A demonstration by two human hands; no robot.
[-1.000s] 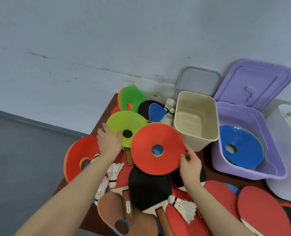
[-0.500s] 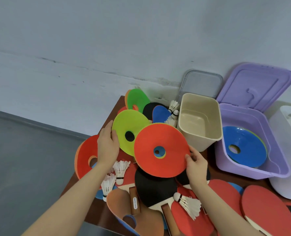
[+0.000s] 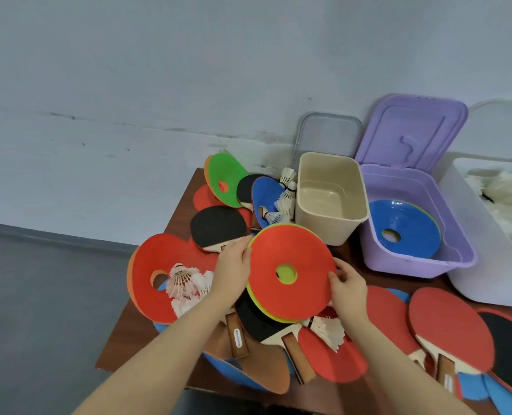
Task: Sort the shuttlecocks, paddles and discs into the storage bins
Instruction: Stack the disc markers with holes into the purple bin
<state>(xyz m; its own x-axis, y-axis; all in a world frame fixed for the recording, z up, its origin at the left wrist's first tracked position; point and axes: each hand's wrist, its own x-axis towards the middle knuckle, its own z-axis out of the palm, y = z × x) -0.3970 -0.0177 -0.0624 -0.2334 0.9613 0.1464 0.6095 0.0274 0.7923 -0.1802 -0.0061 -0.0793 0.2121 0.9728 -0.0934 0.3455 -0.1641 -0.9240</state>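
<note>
pinched at both rims: left hand (image 3: 232, 272) at nine o'clock of the red disc (image 3: 290, 269), right hand (image 3: 346, 284) at three o'clock, fingers curled over the edge, yellow-green disc (image 3: 253, 295) stacked right beneath. held just above the paddles (image 3: 256, 320) on the table (image 3: 177, 217). judged mid-step: discs gathered, not yet binned. next called for a carry toward two o'clock, past the beige bin (image 3: 329, 199), into the purple bin (image 3: 413, 259) onto the blue disc (image 3: 404, 226). shuttlecocks (image 3: 189, 284) left at nine o'clock.

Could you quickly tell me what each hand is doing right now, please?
Left hand: grips the left rim of the red disc.
Right hand: pinches the disc's right rim.
</note>
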